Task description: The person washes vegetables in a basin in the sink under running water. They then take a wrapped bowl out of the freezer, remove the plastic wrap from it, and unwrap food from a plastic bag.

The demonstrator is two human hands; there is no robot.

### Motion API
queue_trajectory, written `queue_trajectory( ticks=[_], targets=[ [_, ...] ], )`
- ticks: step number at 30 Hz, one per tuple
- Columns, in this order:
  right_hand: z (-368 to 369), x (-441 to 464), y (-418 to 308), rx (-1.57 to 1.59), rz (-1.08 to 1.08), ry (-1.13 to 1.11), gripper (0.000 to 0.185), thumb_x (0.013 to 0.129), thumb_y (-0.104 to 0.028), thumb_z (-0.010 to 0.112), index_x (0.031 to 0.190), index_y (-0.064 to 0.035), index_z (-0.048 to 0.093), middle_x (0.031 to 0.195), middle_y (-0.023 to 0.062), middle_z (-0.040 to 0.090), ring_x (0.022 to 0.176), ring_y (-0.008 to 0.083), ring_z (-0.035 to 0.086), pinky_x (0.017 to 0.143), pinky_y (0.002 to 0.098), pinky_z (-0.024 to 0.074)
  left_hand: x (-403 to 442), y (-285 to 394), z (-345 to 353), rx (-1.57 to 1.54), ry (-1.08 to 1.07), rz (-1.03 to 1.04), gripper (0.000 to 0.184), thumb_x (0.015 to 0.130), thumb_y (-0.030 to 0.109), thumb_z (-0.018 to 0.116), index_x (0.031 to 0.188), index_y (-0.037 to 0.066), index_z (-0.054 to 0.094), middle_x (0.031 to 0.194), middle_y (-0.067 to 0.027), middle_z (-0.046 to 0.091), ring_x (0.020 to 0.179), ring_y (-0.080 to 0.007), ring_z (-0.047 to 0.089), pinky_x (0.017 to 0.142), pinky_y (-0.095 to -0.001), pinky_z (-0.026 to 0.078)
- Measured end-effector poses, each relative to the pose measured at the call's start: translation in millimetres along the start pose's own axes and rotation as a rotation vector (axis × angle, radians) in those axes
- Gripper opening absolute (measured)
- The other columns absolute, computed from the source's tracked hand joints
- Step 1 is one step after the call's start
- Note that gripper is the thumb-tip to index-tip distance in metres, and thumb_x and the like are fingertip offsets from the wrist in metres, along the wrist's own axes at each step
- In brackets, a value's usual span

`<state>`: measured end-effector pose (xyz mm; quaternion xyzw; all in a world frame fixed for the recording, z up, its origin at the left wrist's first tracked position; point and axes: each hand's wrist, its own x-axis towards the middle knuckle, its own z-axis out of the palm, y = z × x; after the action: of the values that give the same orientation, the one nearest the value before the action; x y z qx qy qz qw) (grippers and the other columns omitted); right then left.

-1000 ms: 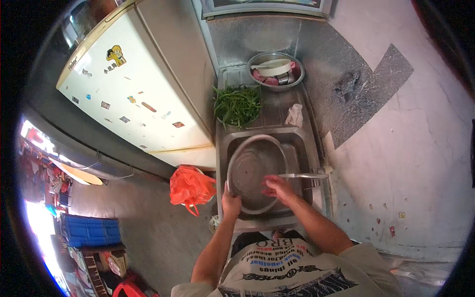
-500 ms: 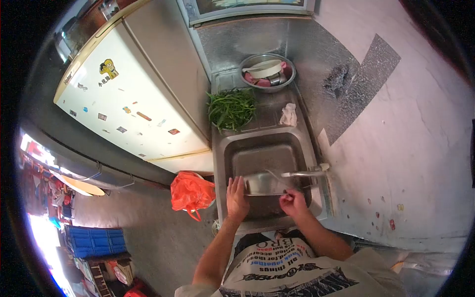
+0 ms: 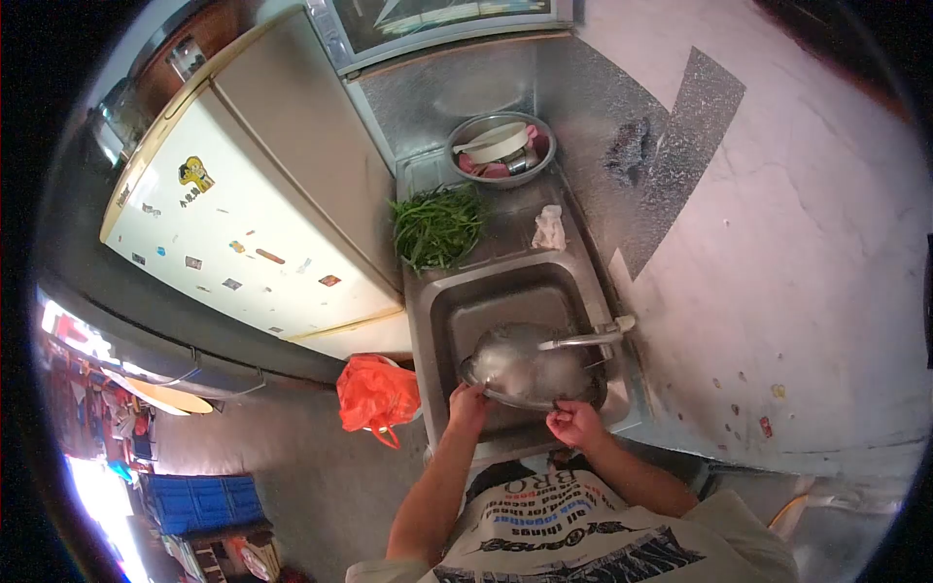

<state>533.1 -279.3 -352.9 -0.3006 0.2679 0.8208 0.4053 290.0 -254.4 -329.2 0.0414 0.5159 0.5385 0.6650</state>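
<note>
Kitchen corner, steel basin (image 3: 530,367) tilted in the sink (image 3: 510,309)

White wall (image 3: 777,272) fills the right side of the frame, patched with a silvery sheet (image 3: 695,146), and a pale refrigerator (image 3: 243,233) takes up the upper left. Between them runs a steel table (image 3: 512,222), the sink set into it just below the middle of the frame.

That's where the basin is, low in the sink, its near rim turned towards the person's printed shirt (image 3: 554,530). The left hand (image 3: 468,406) is clasped on that rim at its left end. The right hand (image 3: 575,425) grasps it farther right, fingertips bunched at the edge. A tap (image 3: 583,340) reaches in from the right, its spout in front of the basin.

Higher up the table, a heap of long green vegetables (image 3: 437,228) lies at left, with a crumpled white cloth (image 3: 549,228) to its right. Beyond them, near the top, stands a metal bowl (image 3: 515,179) holding a pale long-handled utensil (image 3: 501,143). Beside the table, left of the sink, sits a red plastic bag (image 3: 374,394), and a blue container (image 3: 209,503) shows farther off at lower left.
</note>
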Motion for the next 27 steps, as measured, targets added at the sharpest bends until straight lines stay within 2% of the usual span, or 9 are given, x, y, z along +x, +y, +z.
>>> queue_trajectory(
  ticks=[4,9,12,14,17,18,22,24,27],
  targets=[
    [-14,-4,-7,-0.057,0.025,0.018,0.014,0.089,-0.003,0.053,0.076,-0.0052,0.048,0.063,0.0032,0.046,0.053,0.0141,0.042,0.069,0.0327,0.0484,-16,-6,1,-0.041,-0.047,0.021,0.029,0.089,-0.001,0.044,0.117,0.0,0.052,0.105,-0.0129,0.06,0.093,-0.0269,0.062,0.077,-0.0434,0.054],
    [-28,-4,-9,-0.572,0.172,0.141,0.01,0.088,-0.007,0.059,0.096,-0.0023,0.055,0.088,0.0111,0.062,0.066,0.0184,0.058,0.073,0.0376,0.0542,-28,6,6,-0.012,-0.104,0.135,0.031,0.088,-0.003,0.044,0.117,0.0,0.053,0.102,-0.0111,0.062,0.093,-0.0234,0.062,0.079,-0.0394,0.052],
    [-35,4,-10,-0.942,0.099,0.297,0.028,0.089,-0.01,0.058,0.114,-0.0013,0.049,0.106,0.014,0.06,0.079,0.0217,0.062,0.072,0.0418,0.0569,-21,16,12,0.155,-0.123,0.304,0.032,0.088,-0.003,0.043,0.118,0.0,0.053,0.101,-0.0088,0.062,0.095,-0.022,0.061,0.081,-0.0377,0.05],
    [-24,-7,-2,-1.009,-0.039,0.29,0.039,0.09,-0.012,0.058,0.124,-0.0026,0.042,0.116,0.0154,0.054,0.086,0.0235,0.062,0.071,0.0425,0.0573,-12,17,19,0.696,-0.065,0.616,0.034,0.088,0.0,0.045,0.12,0.004,0.054,0.099,-0.0121,0.063,0.089,-0.0283,0.064,0.077,-0.0383,0.05],
    [3,-10,5,-1.129,-0.26,0.213,0.057,0.091,-0.016,0.058,0.139,-0.0058,0.03,0.132,0.0172,0.044,0.1,0.0278,0.058,0.072,0.0443,0.0574,-43,31,57,1.167,0.007,0.663,0.036,0.087,0.005,0.047,0.121,0.008,0.055,0.094,-0.0182,0.065,0.081,-0.037,0.065,0.07,-0.043,0.051],
    [11,-8,5,-1.184,-0.34,0.146,0.063,0.092,-0.02,0.057,0.144,-0.0078,0.025,0.138,0.0176,0.038,0.108,0.0304,0.055,0.074,0.0454,0.0571,-28,19,44,1.369,-0.065,0.877,0.042,0.084,0.01,0.051,0.126,0.012,0.052,0.091,-0.0231,0.065,0.079,-0.0392,0.065,0.066,-0.0475,0.052],
    [48,-8,6,-1.1,-0.425,0.102,0.069,0.091,-0.032,0.059,0.145,-0.0077,0.023,0.139,0.017,0.036,0.119,0.0331,0.046,0.076,0.049,0.0562,-41,-5,56,1.704,-0.198,0.789,0.049,0.085,0.004,0.049,0.133,0.013,0.047,0.099,-0.0177,0.066,0.085,-0.0361,0.066,0.073,-0.0417,0.053],
    [60,-12,7,-1.018,-0.311,0.177,0.074,0.088,-0.045,0.06,0.143,-0.0074,0.028,0.139,0.0167,0.036,0.123,0.037,0.039,0.078,0.0536,0.0548,-41,-20,58,1.782,-0.346,0.623,0.053,0.083,0.015,0.056,0.133,0.014,0.039,0.095,-0.0181,0.066,0.085,-0.0352,0.067,0.068,-0.0479,0.054],
    [55,-14,-1,-1.007,-0.127,0.241,0.075,0.084,-0.051,0.063,0.138,-0.0073,0.035,0.138,0.016,0.037,0.117,0.0397,0.045,0.078,0.0556,0.0541,-47,-45,58,1.714,-0.458,0.748,0.051,0.084,0.016,0.056,0.132,0.013,0.039,0.098,-0.0164,0.065,0.085,-0.0372,0.066,0.067,-0.0474,0.055]
  ],
)
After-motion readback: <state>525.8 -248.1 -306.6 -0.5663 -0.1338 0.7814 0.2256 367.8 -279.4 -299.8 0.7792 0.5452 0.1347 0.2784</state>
